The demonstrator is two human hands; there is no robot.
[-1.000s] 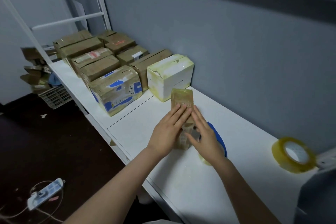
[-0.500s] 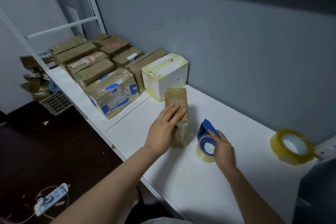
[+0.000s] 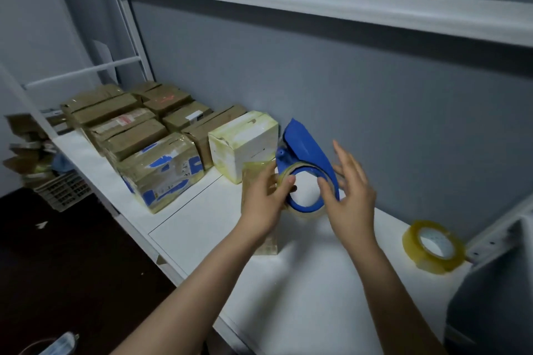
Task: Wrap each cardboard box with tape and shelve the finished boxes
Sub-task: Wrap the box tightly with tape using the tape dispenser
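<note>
Brown cardboard under glossy clear tape: the small cardboard box (image 3: 255,173) stands upright on the white desk (image 3: 288,282), near its front edge, roughly in the middle of our view. Our left hand (image 3: 266,199) crosses in front of the box and covers its middle. That hand's fingers are curled, and its thumb (image 3: 289,181) presses on the rim of the yellowish roll in the blue tape dispenser (image 3: 305,147), so it pinches the roll.

The dispenser is at three o'clock of the box's top, its blue blade guard pointing to twelve o'clock. We cannot tell whether it touches the box. Our right hand (image 3: 352,204) is at three o'clock of the dispenser. Its fingers (image 3: 346,158) are straight and spread wide, and only the thumb lies against the inside of the blue ring.

At twelve o'clock of the small box, just beside it, sits a white box (image 3: 248,141) with yellowed tape. At ten o'clock lies a brown box with blue markings (image 3: 164,173), and behind that a cluster of taped brown boxes (image 3: 124,124) runs along the grey wall (image 3: 346,81). Well apart at four o'clock, a spare tape roll (image 3: 432,248) lies on the desk. At nine o'clock, down on the floor, is a plastic basket (image 3: 62,192).
</note>
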